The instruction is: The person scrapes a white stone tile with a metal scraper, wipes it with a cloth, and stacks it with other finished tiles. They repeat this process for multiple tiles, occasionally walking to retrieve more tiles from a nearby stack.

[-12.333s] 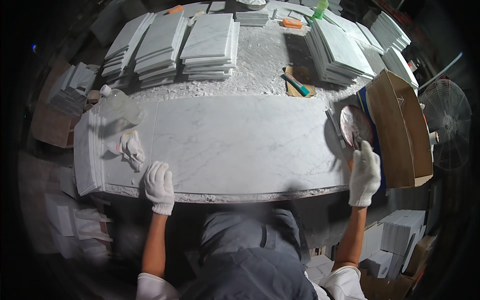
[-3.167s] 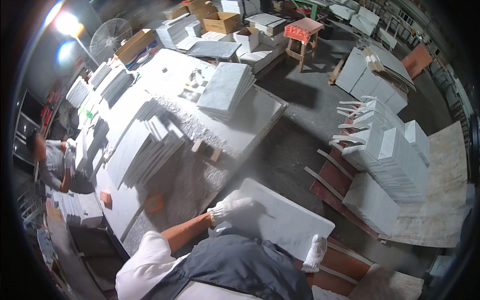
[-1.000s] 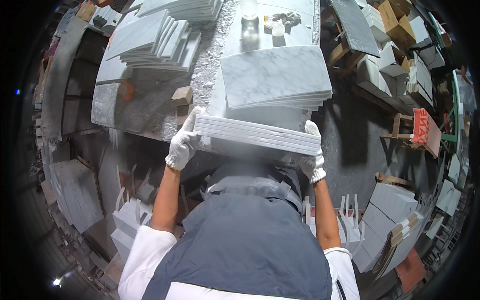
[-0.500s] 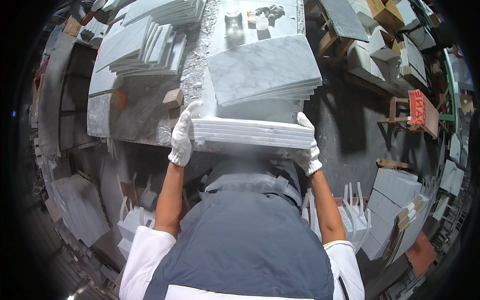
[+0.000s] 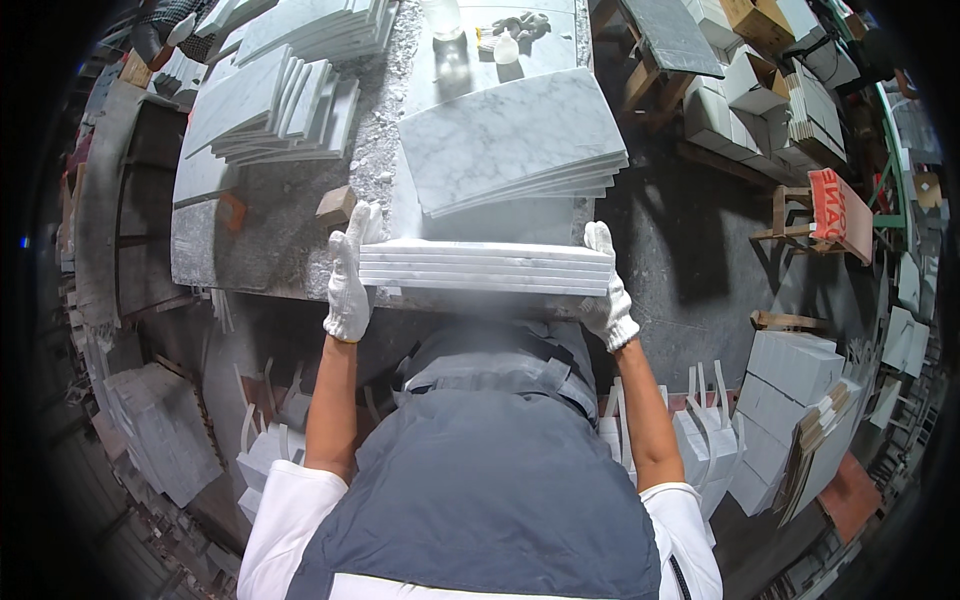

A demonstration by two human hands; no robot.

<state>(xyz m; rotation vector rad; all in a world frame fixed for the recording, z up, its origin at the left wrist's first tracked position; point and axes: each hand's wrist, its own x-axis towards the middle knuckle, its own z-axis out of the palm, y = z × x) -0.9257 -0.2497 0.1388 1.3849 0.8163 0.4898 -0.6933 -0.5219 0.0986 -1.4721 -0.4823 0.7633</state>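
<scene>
Here, the left hand [image 5: 348, 298] and right hand [image 5: 612, 308] point forward, fingers [image 5: 600, 240] gripping the slab stack [image 5: 485, 268] at opposite ends.

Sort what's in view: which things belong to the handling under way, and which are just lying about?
In the work:
held marble slabs
left hand, at their left end
right hand, at their right end
fanned slabs just beyond, probably

Lying about, apparently:
wooden block
clear bottle
crumpled glove
red-covered stool
</scene>
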